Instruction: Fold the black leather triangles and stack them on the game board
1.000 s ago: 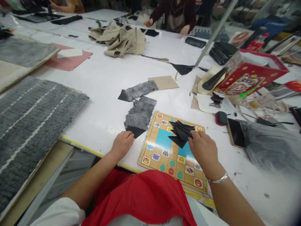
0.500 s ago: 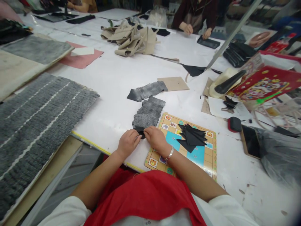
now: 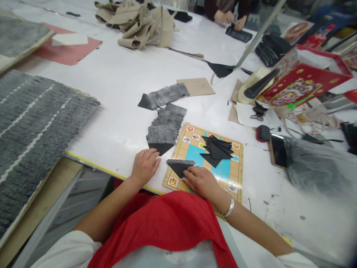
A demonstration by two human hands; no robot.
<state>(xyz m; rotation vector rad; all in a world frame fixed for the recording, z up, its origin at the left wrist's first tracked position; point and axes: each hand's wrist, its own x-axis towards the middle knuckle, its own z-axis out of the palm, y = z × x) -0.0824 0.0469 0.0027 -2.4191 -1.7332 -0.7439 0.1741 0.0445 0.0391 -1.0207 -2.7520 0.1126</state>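
Observation:
My right hand (image 3: 200, 180) is closed on a dark triangular fabric piece (image 3: 180, 166) with a grey fuzzy edge, held over the near left corner of a colourful game board (image 3: 237, 168). My left hand (image 3: 145, 165) rests on the white table (image 3: 119, 96), fingers loosely curled and holding nothing, beside the near tip of a row of overlapping grey fuzzy pieces (image 3: 164, 130). A pile of black triangles (image 3: 218, 149) lies in the middle of the board.
Large grey fuzzy sheets (image 3: 33, 123) cover the left. A red printed box (image 3: 299, 83), a phone (image 3: 277, 150), a small red-black object (image 3: 262, 133) and a grey plastic bag (image 3: 320, 167) are at right. Beige fabric (image 3: 139, 24) and another person's hands (image 3: 228, 18) are far across.
My right hand has pulled one triangular piece off the grey row and carried it right onto the board's corner. My left hand has let go and stays by the row's tip.

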